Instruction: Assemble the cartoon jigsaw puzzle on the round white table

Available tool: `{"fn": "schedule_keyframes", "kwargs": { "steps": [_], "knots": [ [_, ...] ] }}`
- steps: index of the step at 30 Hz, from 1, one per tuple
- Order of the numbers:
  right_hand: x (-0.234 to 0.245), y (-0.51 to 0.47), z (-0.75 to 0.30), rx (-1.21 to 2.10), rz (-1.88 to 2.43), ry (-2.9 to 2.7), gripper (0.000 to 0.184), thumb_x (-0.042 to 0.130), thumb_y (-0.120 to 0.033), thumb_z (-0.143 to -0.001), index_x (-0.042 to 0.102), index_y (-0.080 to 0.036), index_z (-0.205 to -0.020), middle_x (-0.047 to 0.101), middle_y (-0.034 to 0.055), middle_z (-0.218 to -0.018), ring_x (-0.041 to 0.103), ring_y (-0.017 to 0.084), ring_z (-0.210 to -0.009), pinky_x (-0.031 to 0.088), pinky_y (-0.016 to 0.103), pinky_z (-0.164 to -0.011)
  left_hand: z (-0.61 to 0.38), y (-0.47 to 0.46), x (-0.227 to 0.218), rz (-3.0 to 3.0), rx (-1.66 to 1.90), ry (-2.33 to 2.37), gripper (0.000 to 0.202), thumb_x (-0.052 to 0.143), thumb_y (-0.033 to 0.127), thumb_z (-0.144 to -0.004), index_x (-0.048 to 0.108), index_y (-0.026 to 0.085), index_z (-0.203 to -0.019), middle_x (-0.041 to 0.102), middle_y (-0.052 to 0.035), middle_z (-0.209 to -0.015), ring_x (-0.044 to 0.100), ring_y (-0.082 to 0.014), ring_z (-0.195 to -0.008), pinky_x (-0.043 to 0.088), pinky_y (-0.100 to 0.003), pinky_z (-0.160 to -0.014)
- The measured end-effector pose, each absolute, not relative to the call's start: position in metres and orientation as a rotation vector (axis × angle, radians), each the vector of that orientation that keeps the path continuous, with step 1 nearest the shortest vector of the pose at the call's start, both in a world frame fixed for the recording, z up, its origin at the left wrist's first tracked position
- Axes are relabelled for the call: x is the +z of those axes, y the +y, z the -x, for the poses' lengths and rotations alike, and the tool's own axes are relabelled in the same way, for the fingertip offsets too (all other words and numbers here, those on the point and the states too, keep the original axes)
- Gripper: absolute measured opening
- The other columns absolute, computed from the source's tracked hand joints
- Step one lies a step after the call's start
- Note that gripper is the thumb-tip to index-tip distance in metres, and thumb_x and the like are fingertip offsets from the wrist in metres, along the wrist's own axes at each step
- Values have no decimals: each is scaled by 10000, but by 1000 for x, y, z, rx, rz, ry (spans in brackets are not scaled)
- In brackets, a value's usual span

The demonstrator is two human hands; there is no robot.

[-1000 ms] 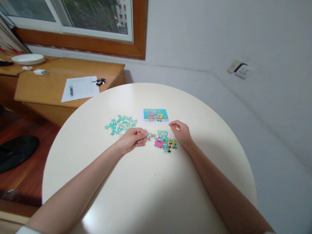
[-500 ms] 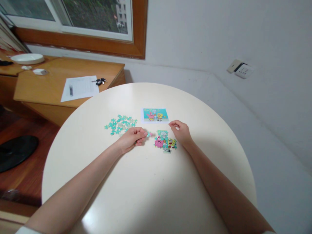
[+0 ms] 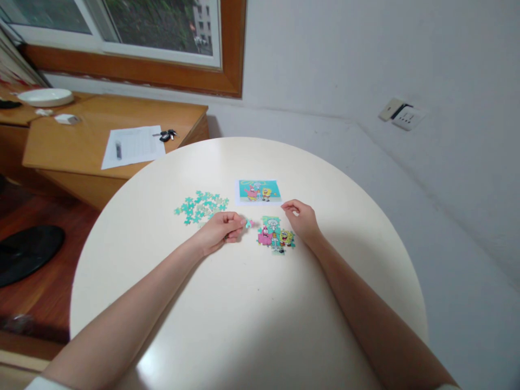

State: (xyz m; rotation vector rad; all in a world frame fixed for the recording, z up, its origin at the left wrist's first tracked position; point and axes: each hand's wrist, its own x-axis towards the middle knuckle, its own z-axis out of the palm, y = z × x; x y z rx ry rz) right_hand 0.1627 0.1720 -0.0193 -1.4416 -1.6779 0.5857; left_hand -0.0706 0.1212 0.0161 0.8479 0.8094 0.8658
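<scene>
My left hand (image 3: 224, 229) pinches a small jigsaw piece (image 3: 249, 223), teal with some pink, between thumb and fingertips. Just right of that piece lies a partly joined jigsaw puzzle (image 3: 275, 236) with a pink, a pale teal and a yellow cartoon figure. Beside its right edge my right hand (image 3: 303, 221) rests on the table, fingers loosely curled and nothing visible in them. Behind the joined part is a picture card (image 3: 260, 192) showing the same figures. Loose jigsaw pieces (image 3: 199, 207), teal and pale, are spread beyond my left hand, which covers some of them.
All this lies on a round cream table (image 3: 252, 325). At the back left stands a wooden desk (image 3: 81, 141) with a paper sheet (image 3: 136, 149), keys (image 3: 166, 135), a small white box (image 3: 67, 119) and a white dish (image 3: 46, 97). A wall socket (image 3: 407, 117) is at the right.
</scene>
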Motion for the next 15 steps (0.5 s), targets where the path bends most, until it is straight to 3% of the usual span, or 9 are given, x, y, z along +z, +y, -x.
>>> {"fn": "schedule_keyframes", "kwargs": {
  "steps": [6,15],
  "knots": [
    [-19,172,-162,578,1442,-1681,158,460,-185,-652,609,-208,-699,672,13,-736,605,161,-689,477,304,-720,71,121,16,-832,862,823,329,799,304,-574,533,110,-554,392,60,-402,299,-15,-375,222,-154,-370],
    [-20,173,-163,578,1436,-1695,150,466,-196,-662,608,-202,-709,670,20,-744,605,161,-696,478,306,-721,73,124,11,-785,865,899,226,762,240,-636,586,98,-624,576,-7,-554,506,-60,-479,483,-204,-522]
  ]
}}
